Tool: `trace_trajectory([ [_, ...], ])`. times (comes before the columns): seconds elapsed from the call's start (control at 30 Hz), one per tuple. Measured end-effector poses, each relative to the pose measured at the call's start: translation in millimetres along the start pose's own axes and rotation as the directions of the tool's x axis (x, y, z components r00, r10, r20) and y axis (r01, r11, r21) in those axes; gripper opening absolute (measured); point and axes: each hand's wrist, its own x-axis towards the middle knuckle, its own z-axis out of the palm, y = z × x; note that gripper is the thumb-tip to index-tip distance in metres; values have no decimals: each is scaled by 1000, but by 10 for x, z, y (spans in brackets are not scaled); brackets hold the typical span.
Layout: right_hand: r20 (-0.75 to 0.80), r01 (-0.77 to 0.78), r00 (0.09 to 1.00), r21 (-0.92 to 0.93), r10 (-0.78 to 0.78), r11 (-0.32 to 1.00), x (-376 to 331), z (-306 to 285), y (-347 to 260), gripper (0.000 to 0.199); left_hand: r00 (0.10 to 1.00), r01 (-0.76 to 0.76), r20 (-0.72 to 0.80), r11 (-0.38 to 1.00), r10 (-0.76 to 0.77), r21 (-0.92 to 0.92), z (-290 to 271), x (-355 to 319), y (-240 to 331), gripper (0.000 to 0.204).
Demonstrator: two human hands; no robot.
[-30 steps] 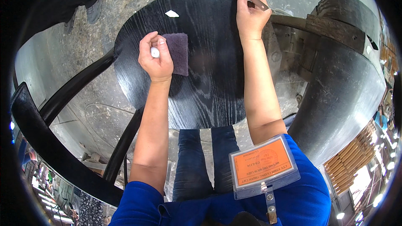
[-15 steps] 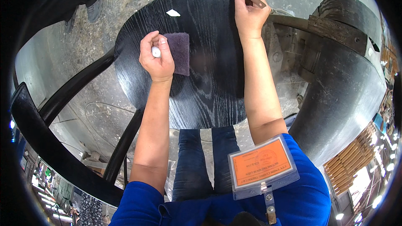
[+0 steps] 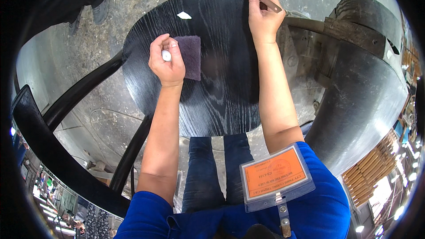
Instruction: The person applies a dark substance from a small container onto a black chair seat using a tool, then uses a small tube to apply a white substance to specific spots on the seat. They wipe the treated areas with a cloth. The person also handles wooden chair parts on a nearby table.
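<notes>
A black wood-grained chair seat [image 3: 221,102] lies in front of me, its curved back frame [image 3: 57,159] off to the left. My right hand [image 3: 265,20] is closed around a thin flat metal blade [image 3: 271,5], its tip at the far right edge of the seat. Over the left part of the seat, my left hand [image 3: 167,64] is curled round a white stick [image 3: 166,55] with a rounded end; the rest of it is hidden in the fist. Beside that hand a purple scouring pad [image 3: 191,59] rests on the seat. Farther off lies a small white scrap [image 3: 184,15].
To the right stands a large dark curved metal body [image 3: 358,84] with a rail across its top. Another person's dark trouser leg and shoe [image 3: 101,4] show at the far left. Stacked wooden pieces [image 3: 369,170] sit at the lower right.
My right hand has come slightly nearer along the seat's edge with the blade, and its tip now shows past the thumb. The left hand keeps its grip and has barely shifted.
</notes>
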Motion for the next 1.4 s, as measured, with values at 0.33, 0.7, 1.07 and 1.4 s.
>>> trace_trajectory([
  [0.33,8,10,1000,15,-11,1000,1,42,31,7,1000,17,-19,999,-18,-47,3,-3,-14,20],
  [0.7,-106,-175,975,186,197,967,-58,-56,9,10,1000,22,9,1000,-22,-11,-4,-11,-32,20],
  [1.07,-51,-26,998,22,27,999,-60,-71,4,8,999,31,-18,999,-32,-37,-2,-12,-34,20],
  [1.4,-50,-13,999,25,14,1000,-55,-64,5,8,999,27,23,999,-26,-28,-15,-16,-11,21],
])
